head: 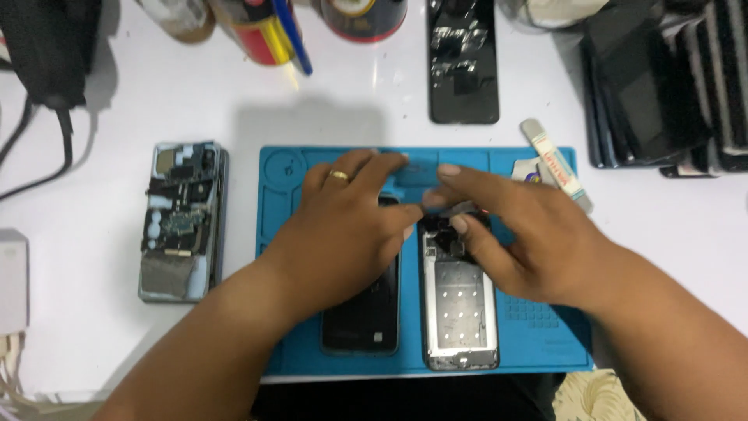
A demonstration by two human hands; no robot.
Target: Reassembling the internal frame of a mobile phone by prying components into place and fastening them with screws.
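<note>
Head view: left hand (343, 226) flat, ungripping, over black phone (362, 316); right hand (518, 234) pinching small part at frame (460, 308) top, mat (538, 343) beneath.

Single head-worn view, straight down and close over the blue mat (545, 343) on the white table (117, 101).

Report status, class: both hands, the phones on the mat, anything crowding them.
Left hand flat on dark phone. Right hand fingertips at top of opened phone frame. Both on blue mat. Small tube close by right.
</note>
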